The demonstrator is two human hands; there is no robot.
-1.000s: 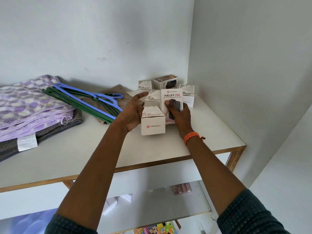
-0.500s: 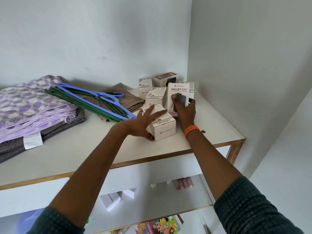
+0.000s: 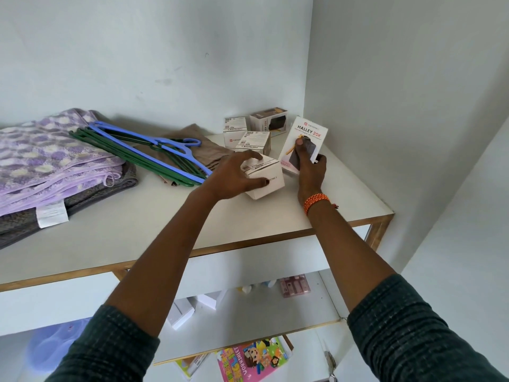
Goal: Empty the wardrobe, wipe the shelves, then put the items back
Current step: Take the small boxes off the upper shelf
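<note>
Boxes sit at the back right of the top shelf [image 3: 165,238]. My left hand [image 3: 234,175] grips the white Portronics box [image 3: 265,179], tipped up. My right hand [image 3: 309,172] pinches the Halley 20K box [image 3: 305,139] upright, I think to lift both out.

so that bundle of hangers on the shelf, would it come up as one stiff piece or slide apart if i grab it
The hangers look like thin rigid plastic, so each should stay stiff and feel light. They lie loosely stacked, blue on green with nothing visibly tying them, so they would probably fan apart unless gripped together. The hooks may snag the brown cloth under them.
</note>
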